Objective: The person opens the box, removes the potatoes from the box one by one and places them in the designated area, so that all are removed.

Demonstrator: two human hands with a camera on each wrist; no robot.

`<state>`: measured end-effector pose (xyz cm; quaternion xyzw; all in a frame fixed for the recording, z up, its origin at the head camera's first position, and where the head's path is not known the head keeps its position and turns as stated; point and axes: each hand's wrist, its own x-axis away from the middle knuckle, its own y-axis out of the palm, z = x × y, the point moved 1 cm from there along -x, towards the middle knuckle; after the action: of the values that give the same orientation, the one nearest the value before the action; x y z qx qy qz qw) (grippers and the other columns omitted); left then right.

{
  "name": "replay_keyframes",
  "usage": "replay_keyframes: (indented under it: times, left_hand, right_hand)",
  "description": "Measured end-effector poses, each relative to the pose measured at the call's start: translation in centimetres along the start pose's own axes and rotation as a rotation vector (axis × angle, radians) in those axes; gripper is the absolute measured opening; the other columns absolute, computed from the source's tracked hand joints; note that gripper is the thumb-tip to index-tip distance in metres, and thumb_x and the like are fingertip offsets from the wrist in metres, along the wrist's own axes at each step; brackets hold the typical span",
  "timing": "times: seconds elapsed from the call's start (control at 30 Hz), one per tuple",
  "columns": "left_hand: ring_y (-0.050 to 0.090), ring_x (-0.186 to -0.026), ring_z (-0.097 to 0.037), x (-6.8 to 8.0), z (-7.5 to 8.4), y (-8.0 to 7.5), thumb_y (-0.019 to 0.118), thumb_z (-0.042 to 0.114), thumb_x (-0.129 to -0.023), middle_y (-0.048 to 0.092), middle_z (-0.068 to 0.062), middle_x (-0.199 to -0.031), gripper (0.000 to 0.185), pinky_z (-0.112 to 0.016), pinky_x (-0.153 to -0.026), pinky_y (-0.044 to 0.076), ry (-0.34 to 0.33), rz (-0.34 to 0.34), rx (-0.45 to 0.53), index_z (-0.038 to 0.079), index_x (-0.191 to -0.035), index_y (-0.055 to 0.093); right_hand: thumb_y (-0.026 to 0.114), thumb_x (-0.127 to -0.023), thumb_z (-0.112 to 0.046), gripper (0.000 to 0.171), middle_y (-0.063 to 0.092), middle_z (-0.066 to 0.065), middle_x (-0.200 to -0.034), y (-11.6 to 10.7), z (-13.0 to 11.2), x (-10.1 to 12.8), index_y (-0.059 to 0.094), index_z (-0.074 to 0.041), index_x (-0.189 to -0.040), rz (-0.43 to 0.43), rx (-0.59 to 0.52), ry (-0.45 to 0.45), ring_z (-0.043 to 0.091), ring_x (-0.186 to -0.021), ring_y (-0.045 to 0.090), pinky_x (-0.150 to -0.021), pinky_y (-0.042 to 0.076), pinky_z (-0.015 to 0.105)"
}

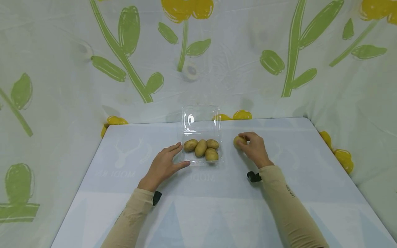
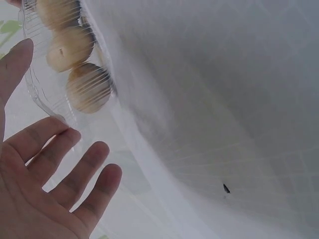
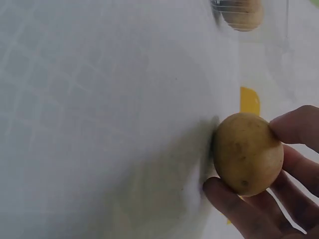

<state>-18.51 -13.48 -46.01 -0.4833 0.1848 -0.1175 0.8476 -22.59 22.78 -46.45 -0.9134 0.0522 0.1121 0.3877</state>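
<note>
The right hand (image 1: 254, 147) has its fingers curled around a loose potato (image 1: 239, 141) on the bench (image 1: 217, 199), just right of the clear tray (image 1: 201, 136) (four potatoes inside). The left hand (image 1: 163, 166) lies open, fingers straight against the tray's left edge.

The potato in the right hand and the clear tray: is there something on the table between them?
No. In the head view, only bare table lies between the potato gripped by the right hand and the clear tray.
</note>
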Motion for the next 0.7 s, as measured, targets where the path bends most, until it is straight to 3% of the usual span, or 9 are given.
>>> replay_keyframes:
  times: [0.33,0.7]
  left_hand:
    - [0.049,-0.136,-0.035,0.03,-0.02,0.19,0.075,0.055,-0.086,0.048,-0.008,-0.154,0.081,-0.052,-0.11,0.042,-0.013,-0.009,0.006,0.005,-0.146,0.053]
    - [0.049,-0.136,-0.035,-0.01,0.03,0.08,0.075,0.056,-0.087,0.048,-0.008,-0.154,0.082,-0.052,-0.111,0.042,-0.007,-0.004,0.0,0.005,-0.146,0.053]
  right_hand:
    - [0.075,-0.093,-0.012,0.035,0.066,0.022,-0.122,-0.21,-0.08,0.39,0.069,0.004,-0.123,-0.018,-0.002,0.009,0.036,-0.108,0.064,-0.087,0.056,0.047]
    - [0.073,-0.092,-0.012,0.036,0.064,0.022,-0.124,-0.19,0.26,0.47,0.068,0.002,-0.125,-0.013,0.033,0.014,0.034,-0.111,0.06,-0.088,0.054,0.046]
